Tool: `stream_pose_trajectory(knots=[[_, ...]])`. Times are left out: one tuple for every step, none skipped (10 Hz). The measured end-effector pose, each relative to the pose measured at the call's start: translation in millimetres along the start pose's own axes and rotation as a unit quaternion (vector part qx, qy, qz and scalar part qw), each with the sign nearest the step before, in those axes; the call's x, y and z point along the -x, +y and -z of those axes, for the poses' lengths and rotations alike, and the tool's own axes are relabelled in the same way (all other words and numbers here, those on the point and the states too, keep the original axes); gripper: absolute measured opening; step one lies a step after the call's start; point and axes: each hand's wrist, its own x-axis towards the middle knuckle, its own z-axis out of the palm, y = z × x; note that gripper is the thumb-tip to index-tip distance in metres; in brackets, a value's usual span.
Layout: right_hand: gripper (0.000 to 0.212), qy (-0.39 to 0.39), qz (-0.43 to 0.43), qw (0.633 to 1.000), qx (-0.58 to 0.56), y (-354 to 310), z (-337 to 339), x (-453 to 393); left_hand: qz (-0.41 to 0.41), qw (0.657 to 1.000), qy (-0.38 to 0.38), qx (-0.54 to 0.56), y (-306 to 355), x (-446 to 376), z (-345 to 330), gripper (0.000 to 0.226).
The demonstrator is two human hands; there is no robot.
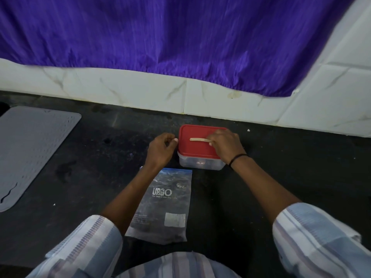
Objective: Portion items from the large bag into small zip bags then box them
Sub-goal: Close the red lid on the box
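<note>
Counter [281,177] of dark, speckled stone carries everything here. At the far left lies a grey ribbed mat [30,153], flat, partly cut by the frame edge. Nearer the middle, between the two forearms, the large bag [162,205] lies flat; it is clear plastic with a blue zip strip at its top, the white word "URGO" and a pale label in the lower corner. The left hand [161,149] is just left of the box, its fingers [174,140] curled narrow with the tips pinched together; I cannot tell if they hold something. The box [200,163] has a clear body and a red lid [192,149], closed on it. The right hand [224,145] rests on the lid, fingers holding one end of a pale flat stick [197,139] that lies across the lid. Behind are white tiles [140,93] and a purple curtain [180,37].
</note>
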Motion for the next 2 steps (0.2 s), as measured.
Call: stream_pose_trajectory(knots=[[0.018, 0.002, -0.003, 1.000, -0.009, 1.0, -4.3, -3.7, -0.010, 1.000, -0.001, -0.008, -3.8, 1.5, -2.6, 0.028], [0.021, 0.009, -0.007, 1.000, -0.026, -0.3, -4.1, -3.6, -0.013, 1.000, -0.001, -0.016, -4.4, 2.8, -5.3, 0.029]])
